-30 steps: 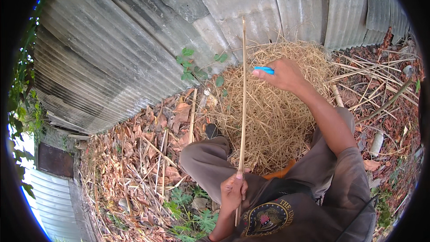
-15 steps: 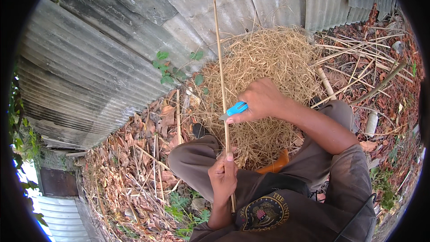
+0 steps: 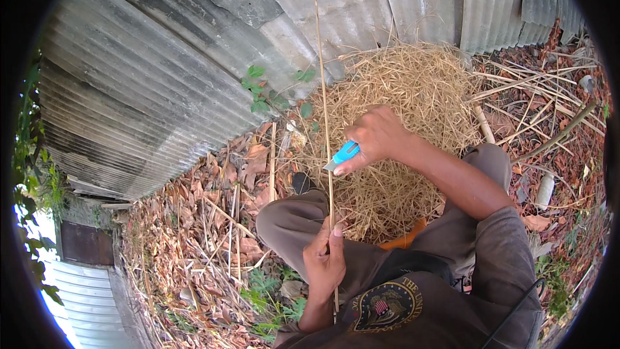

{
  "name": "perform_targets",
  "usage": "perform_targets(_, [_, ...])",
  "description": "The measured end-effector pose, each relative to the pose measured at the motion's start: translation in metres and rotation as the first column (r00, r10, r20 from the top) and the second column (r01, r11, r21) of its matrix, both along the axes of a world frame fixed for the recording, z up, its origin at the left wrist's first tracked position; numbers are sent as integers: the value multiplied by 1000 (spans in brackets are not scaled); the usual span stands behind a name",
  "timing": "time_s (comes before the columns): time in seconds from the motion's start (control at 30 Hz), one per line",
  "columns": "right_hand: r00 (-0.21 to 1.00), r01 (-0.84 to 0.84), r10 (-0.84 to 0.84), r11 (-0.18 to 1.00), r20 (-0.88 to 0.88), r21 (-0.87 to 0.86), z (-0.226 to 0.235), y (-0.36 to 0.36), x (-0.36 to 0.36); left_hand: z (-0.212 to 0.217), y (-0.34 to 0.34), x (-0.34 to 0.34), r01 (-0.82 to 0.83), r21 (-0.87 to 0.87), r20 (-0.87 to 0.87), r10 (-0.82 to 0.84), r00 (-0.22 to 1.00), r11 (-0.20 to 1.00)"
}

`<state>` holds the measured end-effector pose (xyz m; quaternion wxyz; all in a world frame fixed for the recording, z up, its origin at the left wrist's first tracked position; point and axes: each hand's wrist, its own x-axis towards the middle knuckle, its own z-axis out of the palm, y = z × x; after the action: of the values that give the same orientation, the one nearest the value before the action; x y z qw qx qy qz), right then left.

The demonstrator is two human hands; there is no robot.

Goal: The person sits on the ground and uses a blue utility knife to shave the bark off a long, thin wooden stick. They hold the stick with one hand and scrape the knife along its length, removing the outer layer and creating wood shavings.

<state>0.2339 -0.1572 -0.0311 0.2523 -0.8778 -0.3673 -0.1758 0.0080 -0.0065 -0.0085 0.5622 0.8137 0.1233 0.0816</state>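
A long, thin bamboo strip [image 3: 324, 90] stands nearly upright in the picture, from my lap up toward the metal fence. My left hand [image 3: 325, 260] grips its lower part, thumb pressed along it, above my bent leg. In my right hand [image 3: 376, 136] is a blue utility knife [image 3: 346, 152], closed in the fingers. The knife's short blade touches or nearly touches the strip, a little above my left hand. Beneath the knife lies a heap of pale shavings [image 3: 413, 90] between my legs and the fence.
A corrugated metal fence [image 3: 148, 97] runs along the left and far side. Dry leaves [image 3: 194, 220] and loose sticks cover the ground at left. More strips [image 3: 523, 100] and a thicker branch [image 3: 558, 130] lie at right. Something orange [image 3: 403, 236] shows between my legs.
The strip has turned, showing a narrower face, and its tip appears lower. My right hand with the knife stays beside it. The whole view has shifted slightly.
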Motion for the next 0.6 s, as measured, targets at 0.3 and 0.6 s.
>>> perform_targets(0.3, [786,509,-497,858,-367,-73,16,-71,76,-14,-2,-66,84,-184,-217,-124,968,979])
perform_targets(0.6, [945,-100,34,977,-325,-188,11,-7,-43,-24,-1,7,11,-286,-86,-38,996,958])
